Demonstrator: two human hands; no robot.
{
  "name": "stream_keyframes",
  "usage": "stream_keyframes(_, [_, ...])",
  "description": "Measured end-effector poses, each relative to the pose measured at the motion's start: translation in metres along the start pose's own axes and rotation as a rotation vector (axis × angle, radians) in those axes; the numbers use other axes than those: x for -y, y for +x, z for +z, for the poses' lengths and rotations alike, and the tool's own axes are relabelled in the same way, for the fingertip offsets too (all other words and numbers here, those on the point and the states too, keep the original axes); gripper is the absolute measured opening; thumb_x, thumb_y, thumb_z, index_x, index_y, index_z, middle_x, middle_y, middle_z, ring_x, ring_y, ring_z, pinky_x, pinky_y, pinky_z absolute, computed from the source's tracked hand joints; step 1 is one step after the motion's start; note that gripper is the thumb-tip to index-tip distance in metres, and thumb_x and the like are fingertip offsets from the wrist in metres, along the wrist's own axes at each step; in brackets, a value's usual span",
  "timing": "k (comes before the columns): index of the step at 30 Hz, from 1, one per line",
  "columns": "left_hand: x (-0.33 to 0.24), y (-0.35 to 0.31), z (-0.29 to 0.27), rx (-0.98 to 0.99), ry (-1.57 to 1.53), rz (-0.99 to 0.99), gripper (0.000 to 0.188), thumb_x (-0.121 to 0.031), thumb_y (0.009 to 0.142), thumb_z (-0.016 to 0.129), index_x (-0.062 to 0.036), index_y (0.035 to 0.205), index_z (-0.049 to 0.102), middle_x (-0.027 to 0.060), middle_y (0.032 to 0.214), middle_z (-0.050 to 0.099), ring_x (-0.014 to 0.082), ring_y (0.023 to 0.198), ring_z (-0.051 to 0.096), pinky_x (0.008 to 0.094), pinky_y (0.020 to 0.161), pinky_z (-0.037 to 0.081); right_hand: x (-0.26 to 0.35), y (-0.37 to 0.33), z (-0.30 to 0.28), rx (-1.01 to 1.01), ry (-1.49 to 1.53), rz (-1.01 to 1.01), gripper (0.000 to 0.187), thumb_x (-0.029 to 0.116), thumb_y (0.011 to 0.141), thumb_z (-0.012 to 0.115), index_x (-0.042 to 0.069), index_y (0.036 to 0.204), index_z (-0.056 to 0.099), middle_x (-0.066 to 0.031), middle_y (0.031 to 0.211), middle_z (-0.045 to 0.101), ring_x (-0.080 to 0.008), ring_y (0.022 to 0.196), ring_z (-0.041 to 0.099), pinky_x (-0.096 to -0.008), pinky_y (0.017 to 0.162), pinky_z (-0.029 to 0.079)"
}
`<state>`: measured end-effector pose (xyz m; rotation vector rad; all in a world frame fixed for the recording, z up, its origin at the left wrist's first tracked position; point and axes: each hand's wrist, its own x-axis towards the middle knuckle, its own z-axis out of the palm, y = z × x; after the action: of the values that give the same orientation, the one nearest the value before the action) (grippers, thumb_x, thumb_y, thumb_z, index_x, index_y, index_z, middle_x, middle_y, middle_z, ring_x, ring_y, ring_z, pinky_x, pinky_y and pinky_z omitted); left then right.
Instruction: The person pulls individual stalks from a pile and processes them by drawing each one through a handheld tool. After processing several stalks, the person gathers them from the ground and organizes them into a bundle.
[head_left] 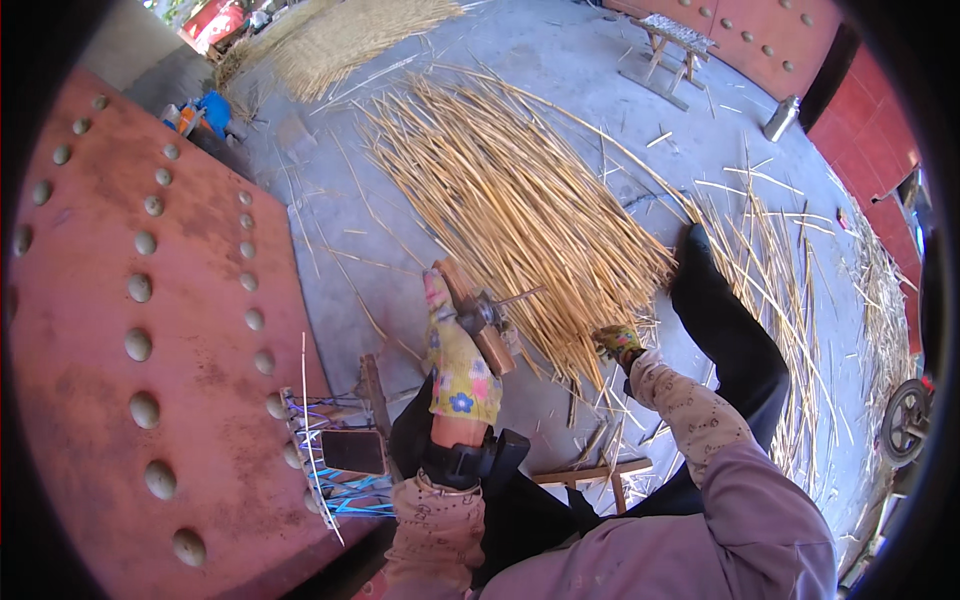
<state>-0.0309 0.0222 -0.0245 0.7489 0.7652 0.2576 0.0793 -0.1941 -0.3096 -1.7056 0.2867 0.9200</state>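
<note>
My left hand (462,370), in a pale yellow floral glove, is wrapped around a wooden tool with a metal fitting (492,350). A thin stalk sticks out of the fitting toward the right. On the floor in front of me lies a big bundle of dry reed stalks (520,200). At the near right end of that bundle is my right hand (618,342), in a patterned glove. Its fingers are curled in among the stalk ends; how many stalks they hold is hidden.
A red studded door (200,300) stands close on the left. Beside my left arm, a phone (353,451) rests by a frame with blue straps. More stalks (770,300) lie right of my leg. Farther off are a woven mat (350,40), a small bench (668,50) and a metal flask (781,118).
</note>
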Motion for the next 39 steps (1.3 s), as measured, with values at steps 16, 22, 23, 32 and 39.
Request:
stream_keyframes(16, [0.100, -0.050, 0.010, 0.306, 0.246, -0.331, 0.049, -0.060, 0.071, 0.046, -0.0123, 0.083, 0.049, 0.0003, 0.063, 0.051, 0.0118, 0.045, 0.046, 0.0247, 0.040, 0.039, 0.024, -0.241, -0.046, 1.136, 0.441, -0.216, 0.026, 0.013, 0.077, 0.054, -0.003, 0.098, 0.052, -0.0128, 0.091, 0.055, -0.0177, 0.087, 0.053, -0.0287, 0.079, 0.039])
stream_keyframes(22, [0.130, -0.102, 0.001, 0.508, 0.388, -0.122, 0.036, -0.045, 0.080, 0.045, -0.0099, 0.085, 0.054, -0.0019, 0.064, 0.049, 0.0069, 0.053, 0.047, 0.0192, 0.045, 0.037, 0.025, -0.247, -0.066, 1.108, 0.233, -0.234, 0.062, 0.022, 0.070, 0.062, -0.009, 0.116, 0.035, -0.0156, 0.114, 0.045, -0.0173, 0.103, 0.046, -0.0257, 0.084, 0.038])
stream_keyframes(23, [0.130, -0.111, 0.003, 0.511, 0.393, -0.125, 0.036, -0.045, 0.080, 0.045, -0.0099, 0.085, 0.054, -0.0019, 0.064, 0.049, 0.0069, 0.053, 0.047, 0.0192, 0.045, 0.037, 0.032, -0.235, -0.071, 1.049, 0.298, -0.256, 0.061, 0.021, 0.071, 0.062, -0.010, 0.116, 0.035, -0.0153, 0.112, 0.047, -0.0170, 0.101, 0.048, -0.0244, 0.082, 0.039])
stream_keyframes(32, [0.130, -0.144, 0.006, 0.530, 0.302, -0.353, 0.035, -0.045, 0.080, 0.045, -0.0108, 0.080, 0.053, -0.0034, 0.059, 0.045, 0.0062, 0.049, 0.043, 0.0194, 0.045, 0.037, 0.152, -0.231, -0.074, 0.274, 0.968, -0.675, 0.024, 0.028, 0.085, 0.039, 0.016, 0.064, 0.036, 0.0061, 0.050, 0.026, -0.0075, 0.041, 0.026, -0.0224, 0.038, 0.023])
stream_keyframes(39, [0.099, -0.173, 0.005, 0.506, 0.588, -0.386, 0.040, -0.050, 0.079, 0.044, -0.0103, 0.078, 0.052, -0.0016, 0.060, 0.046, 0.0075, 0.049, 0.044, 0.0210, 0.046, 0.038, 0.216, -0.256, -0.137, 0.129, 1.260, -0.612, 0.023, 0.023, 0.086, 0.034, 0.004, 0.078, 0.044, 0.0041, 0.049, 0.026, -0.0086, 0.039, 0.024, -0.0226, 0.036, 0.020])
